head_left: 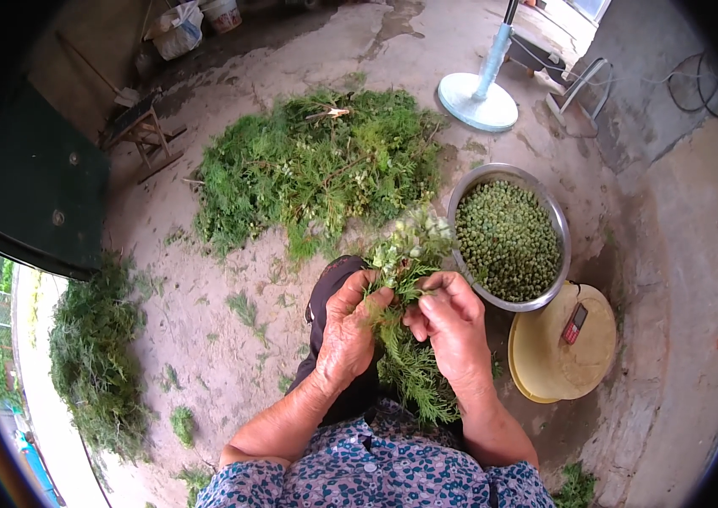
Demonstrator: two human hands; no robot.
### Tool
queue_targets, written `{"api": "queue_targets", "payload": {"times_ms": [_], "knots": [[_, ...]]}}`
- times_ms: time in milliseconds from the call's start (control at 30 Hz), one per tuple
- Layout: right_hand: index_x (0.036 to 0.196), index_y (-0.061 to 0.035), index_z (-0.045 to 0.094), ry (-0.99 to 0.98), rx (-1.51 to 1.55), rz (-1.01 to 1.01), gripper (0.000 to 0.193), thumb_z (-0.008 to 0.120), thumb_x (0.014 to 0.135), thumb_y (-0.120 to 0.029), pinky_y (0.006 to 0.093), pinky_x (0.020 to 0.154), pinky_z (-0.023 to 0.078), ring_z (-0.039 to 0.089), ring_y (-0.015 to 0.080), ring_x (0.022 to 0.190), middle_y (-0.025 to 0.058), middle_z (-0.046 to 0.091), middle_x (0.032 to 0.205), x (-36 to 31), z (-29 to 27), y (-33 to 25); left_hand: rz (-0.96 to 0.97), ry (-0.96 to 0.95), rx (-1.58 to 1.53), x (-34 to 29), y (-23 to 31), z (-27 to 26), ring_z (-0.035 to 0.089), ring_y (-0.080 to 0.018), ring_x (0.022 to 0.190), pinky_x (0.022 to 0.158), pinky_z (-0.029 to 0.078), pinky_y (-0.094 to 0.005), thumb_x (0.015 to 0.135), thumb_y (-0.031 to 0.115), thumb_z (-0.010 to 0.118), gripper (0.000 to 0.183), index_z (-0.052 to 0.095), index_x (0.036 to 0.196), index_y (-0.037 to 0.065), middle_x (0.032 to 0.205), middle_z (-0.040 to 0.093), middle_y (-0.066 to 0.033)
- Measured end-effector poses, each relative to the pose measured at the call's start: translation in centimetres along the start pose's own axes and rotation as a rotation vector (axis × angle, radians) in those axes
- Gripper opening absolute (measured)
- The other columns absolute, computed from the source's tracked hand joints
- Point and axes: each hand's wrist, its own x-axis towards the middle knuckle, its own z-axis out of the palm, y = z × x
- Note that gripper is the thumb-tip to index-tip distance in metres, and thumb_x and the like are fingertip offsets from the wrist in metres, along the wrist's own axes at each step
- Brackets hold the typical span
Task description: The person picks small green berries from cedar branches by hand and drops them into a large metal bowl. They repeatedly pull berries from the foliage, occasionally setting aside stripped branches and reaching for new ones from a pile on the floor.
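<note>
Above my lap, a leafy green sprig [405,254] with pale round cones at its far end is held between both hands. My left hand [350,326] is closed, its thumb and fingers pinching the stem. On the other side, my right hand [453,326] has thumb and fingertips drawn together at the foliage; what exactly lies between those fingertips is hard to see. More feathery green foliage [414,372] hangs down between my wrists onto my lap. Just beyond the right hand stands a metal bowl [563,233] filled with small green cones [507,241].
A large heap of cut branches [316,165] lies ahead, a smaller pile [96,356] at left. Right of me, a red phone [575,324] rests on a round yellowish lid [545,356]. A pale blue round stand base [477,102] and a wooden stool [145,135] stand farther off.
</note>
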Motion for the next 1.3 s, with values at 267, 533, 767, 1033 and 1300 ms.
{"api": "queue_targets", "payload": {"times_ms": [267, 533, 767, 1033, 1300], "knots": [[0.101, 0.0009, 0.053, -0.017, -0.053, -0.174, 0.018, 0.053, 0.087, -0.011, 0.0187, 0.046, 0.034, 0.046, 0.0081, 0.056, 0.0012, 0.050, 0.076, 0.6, 0.1, -2.6, 0.045, -0.055, 0.172, -0.9, 0.0, -0.3, 0.050, -0.0050, 0.071, 0.062, 0.042, -0.0196, 0.084, 0.003, 0.053, 0.017, 0.057, 0.100, 0.002, 0.083, 0.057, 0.0009], [0.089, -0.0002, 0.061, 0.109, -0.371, -0.259, 0.009, 0.058, 0.082, -0.006, 0.0169, 0.042, 0.028, 0.038, 0.0031, 0.049, -0.0038, 0.046, 0.063, 0.1, 0.0, -1.7, 0.134, -0.112, 0.454, -1.5, 0.1, -0.5, 0.046, -0.0038, 0.067, 0.061, 0.039, -0.0188, 0.083, 0.005, 0.056, 0.014, 0.058, 0.096, -0.001, 0.076, 0.054, 0.0031], [0.087, -0.0029, 0.055, 0.129, -0.054, -0.284, 0.007, 0.054, 0.085, -0.009, 0.0189, 0.045, 0.034, 0.047, 0.0061, 0.056, 0.0008, 0.054, 0.074, 0.4, -2.0, -2.8, 0.120, -0.119, 0.423, -1.5, -0.7, -0.7, 0.041, -0.0021, 0.061, 0.053, 0.036, -0.0183, 0.082, 0.004, 0.057, 0.007, 0.058, 0.089, 0.001, 0.070, 0.050, 0.0055], [0.095, -0.0023, 0.058, 0.000, -0.311, -0.291, 0.016, 0.054, 0.080, 0.003, 0.0205, 0.049, 0.040, 0.051, 0.0096, 0.057, 0.0046, 0.055, 0.081, -2.4, -0.6, -4.7, 0.243, -0.087, 0.602, -1.2, -0.2, 0.6, 0.040, -0.0024, 0.058, 0.048, 0.034, -0.0192, 0.082, 0.006, 0.059, 0.009, 0.057, 0.088, 0.001, 0.067, 0.049, 0.0052], [0.092, -0.0014, 0.063, 0.042, -1.049, -0.808, 0.022, 0.066, 0.070, 0.001, 0.0208, 0.053, 0.038, 0.048, 0.0105, 0.060, 0.0026, 0.052, 0.074, -1.4, -0.5, -2.7, 0.272, -0.134, 0.777, -1.3, -0.2, 1.4, 0.039, -0.0029, 0.058, 0.052, 0.035, -0.0195, 0.079, 0.006, 0.060, 0.010, 0.058, 0.088, 0.001, 0.066, 0.049, 0.0042]]}}
